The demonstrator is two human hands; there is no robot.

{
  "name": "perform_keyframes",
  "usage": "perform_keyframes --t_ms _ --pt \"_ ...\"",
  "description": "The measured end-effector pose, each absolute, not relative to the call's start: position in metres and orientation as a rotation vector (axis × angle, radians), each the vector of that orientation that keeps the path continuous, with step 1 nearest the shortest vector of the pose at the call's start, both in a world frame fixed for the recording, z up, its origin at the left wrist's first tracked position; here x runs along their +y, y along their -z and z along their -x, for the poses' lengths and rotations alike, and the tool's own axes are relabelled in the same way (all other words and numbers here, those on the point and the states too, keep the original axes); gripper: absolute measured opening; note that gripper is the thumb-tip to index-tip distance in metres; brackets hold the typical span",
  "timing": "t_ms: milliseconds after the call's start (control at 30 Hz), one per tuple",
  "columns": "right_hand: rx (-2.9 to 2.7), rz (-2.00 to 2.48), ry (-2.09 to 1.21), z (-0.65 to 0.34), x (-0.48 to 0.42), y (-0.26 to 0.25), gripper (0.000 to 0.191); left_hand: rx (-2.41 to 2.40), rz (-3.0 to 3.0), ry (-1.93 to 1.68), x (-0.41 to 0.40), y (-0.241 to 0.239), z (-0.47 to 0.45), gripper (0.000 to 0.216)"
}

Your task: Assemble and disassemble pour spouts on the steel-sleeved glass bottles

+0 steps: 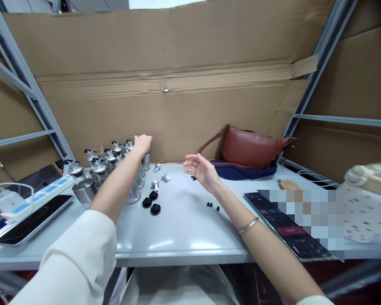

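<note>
We saw silver-topped bottles (pixel 109 156) clustered upright at left, three black round pieces (pixel 155 209) and silver fittings (pixel 155 185) lying alongside.

You're in a workshop-type spot, looks like a makeshift assembly station: white desk (pixel 184 237), cardboard panels (pixel 178 46) around you on grey metal rack framing (pixel 44 110), power strip (pixel 51 190), clustered spouted bottles (pixel 133 194), 3 loose black round parts (pixel 155 209).

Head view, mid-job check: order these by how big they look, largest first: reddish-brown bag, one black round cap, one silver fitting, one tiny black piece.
1. Reddish-brown bag
2. Black round cap and silver fitting: too alike to rank; the cap sits nearer
3. Tiny black piece
</note>
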State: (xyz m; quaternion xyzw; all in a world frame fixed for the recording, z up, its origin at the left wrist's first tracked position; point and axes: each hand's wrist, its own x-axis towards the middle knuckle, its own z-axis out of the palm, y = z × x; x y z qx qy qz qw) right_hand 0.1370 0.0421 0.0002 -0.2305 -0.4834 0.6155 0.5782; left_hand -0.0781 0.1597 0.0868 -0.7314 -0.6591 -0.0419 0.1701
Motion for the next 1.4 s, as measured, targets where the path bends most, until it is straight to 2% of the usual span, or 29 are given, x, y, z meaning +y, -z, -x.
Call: perform_keyframes --t_ms 300,800,1100,1400 --pt "-1.089 0.539 -1.428 -0.140 0.041 -0.003 0.032 -1.988 1.833 0.146 0.171 -0.072 0.080 0.039" --pt "-1.106 0.535 -1.408 -0.141 0.042 -0.003 0.030 -1.975 1.872 0.280 0.168 -0.071 0.083 0.035" --pt "-1.104 0.530 -1.422 -0.141 0.042 -0.002 0.031 -1.729 1.974 0.085 0.165 -0.067 0.087 0.044" --pt "-1.151 0.585 -1.393 -0.139 0.041 -0.002 0.032 -1.579 2.065 0.081 0.136 -0.049 0.072 0.032"
